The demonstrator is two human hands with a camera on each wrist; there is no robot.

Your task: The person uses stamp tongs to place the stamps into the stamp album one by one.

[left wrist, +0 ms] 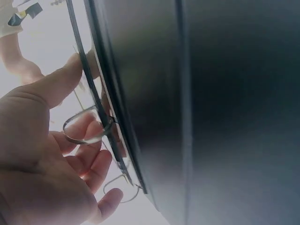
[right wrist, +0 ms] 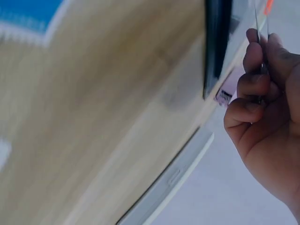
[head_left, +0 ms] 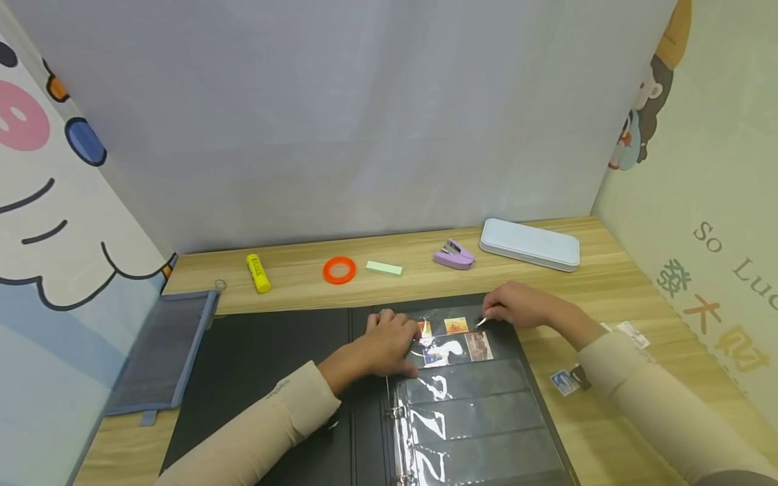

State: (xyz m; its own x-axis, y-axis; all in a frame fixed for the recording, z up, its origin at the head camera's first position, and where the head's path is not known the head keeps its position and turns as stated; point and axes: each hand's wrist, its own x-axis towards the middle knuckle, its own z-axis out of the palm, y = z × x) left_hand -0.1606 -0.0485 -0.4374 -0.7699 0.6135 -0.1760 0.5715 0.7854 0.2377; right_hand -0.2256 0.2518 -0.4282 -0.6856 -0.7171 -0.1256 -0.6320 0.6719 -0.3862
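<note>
A black ring binder (head_left: pixel 273 378) lies spread on the table, with a clear pocket page (head_left: pixel 468 412) on its right side. In the top rows sit an orange stamp (head_left: pixel 456 325), a brownish stamp (head_left: pixel 479 345) and a bluish stamp (head_left: pixel 434 358) under glare. My left hand (head_left: pixel 389 343) rests on the page's upper left, partly covering another orange stamp (head_left: pixel 425 329); its fingers are loosely bent near a metal ring (left wrist: pixel 65 131). With my right hand (head_left: pixel 516 305) I pinch metal tweezers (right wrist: pixel 257 21), their tips by the top row's right end. No stamp is discernible in the tips.
Loose stamps (head_left: pixel 564 383) lie right of the binder, near my right sleeve. Along the back stand a yellow tube (head_left: pixel 258 273), an orange tape roll (head_left: pixel 339 280), a pale green strip (head_left: pixel 384 268), a purple stapler (head_left: pixel 454 256) and a light-blue case (head_left: pixel 530 244). A mesh pouch (head_left: pixel 161 351) lies left.
</note>
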